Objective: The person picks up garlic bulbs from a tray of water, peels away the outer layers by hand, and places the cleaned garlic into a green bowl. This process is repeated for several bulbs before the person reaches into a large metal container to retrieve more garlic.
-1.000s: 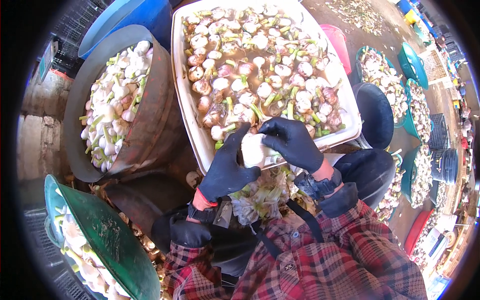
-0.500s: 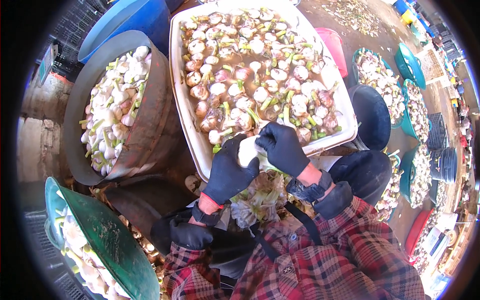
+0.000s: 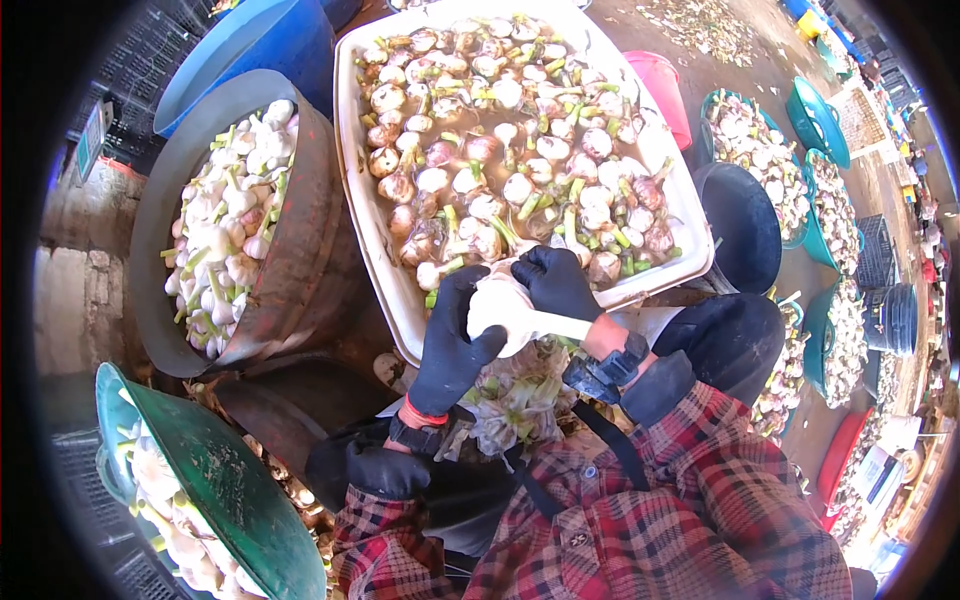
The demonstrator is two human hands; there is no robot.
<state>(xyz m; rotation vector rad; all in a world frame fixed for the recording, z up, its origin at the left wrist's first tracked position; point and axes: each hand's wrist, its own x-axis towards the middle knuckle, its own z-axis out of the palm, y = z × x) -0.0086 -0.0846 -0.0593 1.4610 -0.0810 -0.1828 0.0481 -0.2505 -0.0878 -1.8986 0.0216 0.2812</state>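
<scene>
My left hand (image 3: 455, 345), in a black glove, is closed around a white garlic bulb (image 3: 500, 312) from its left side, thumb resting on the near face. The bulb's pale stem (image 3: 560, 326) points right, toward my right wrist. My right hand (image 3: 562, 285), also black-gloved, has its fingers bent shut at the bulb's far side, where a flap of outer skin (image 3: 505, 267) shows; the fingertips are partly hidden. Just beyond both hands is a white tub (image 3: 378, 290) of murky water with many unpeeled, brownish garlic bulbs (image 3: 485, 240). Loose peelings (image 3: 515, 405) lie in my lap, below the bulb.
To the left stand a large round container (image 3: 160, 300) of cleaned garlic and a green tub (image 3: 215, 490) with more. Behind them is a blue barrel (image 3: 240, 55). On the right are a dark bucket (image 3: 740, 230), a pink bucket (image 3: 662, 95) and several teal tubs (image 3: 820, 345) of garlic.
The garlic bulb has turned in my hands, so its stem now sticks out to the right. My right hand has shifted slightly down, and a flap of skin shows at the bulb's far side.
</scene>
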